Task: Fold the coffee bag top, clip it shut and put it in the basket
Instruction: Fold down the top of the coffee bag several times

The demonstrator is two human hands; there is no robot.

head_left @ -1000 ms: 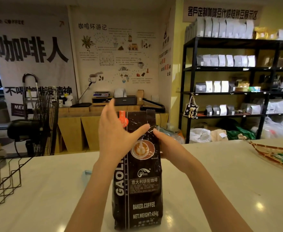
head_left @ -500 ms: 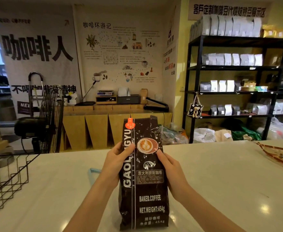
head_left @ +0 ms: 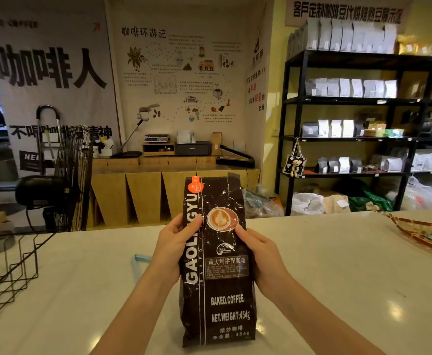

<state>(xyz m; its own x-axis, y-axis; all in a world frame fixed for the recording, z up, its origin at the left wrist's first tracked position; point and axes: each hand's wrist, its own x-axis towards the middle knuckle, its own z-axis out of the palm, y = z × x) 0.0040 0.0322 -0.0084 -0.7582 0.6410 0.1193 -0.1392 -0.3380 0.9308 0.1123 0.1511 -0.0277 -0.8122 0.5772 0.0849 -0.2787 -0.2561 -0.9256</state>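
Note:
A tall black coffee bag (head_left: 220, 290) stands upright on the white counter (head_left: 337, 278) in front of me, its flat top unfolded. My left hand (head_left: 174, 245) grips its left side at mid height, thumb on the front. On the other side my right hand (head_left: 259, 254) holds the bag at about the same height. A pale blue clip (head_left: 140, 260) lies on the counter just left of my left forearm, partly hidden. The black wire basket (head_left: 7, 272) sits at the counter's left edge.
A woven tray (head_left: 424, 234) with green items lies at the counter's far right. Beyond the counter stand a fan (head_left: 64, 180), wooden cabinets and black shelves (head_left: 363, 103) of bags.
Both hands have slid down from the bag's top to its middle. The top, bent over before, now stands straight. The view has shifted slightly.

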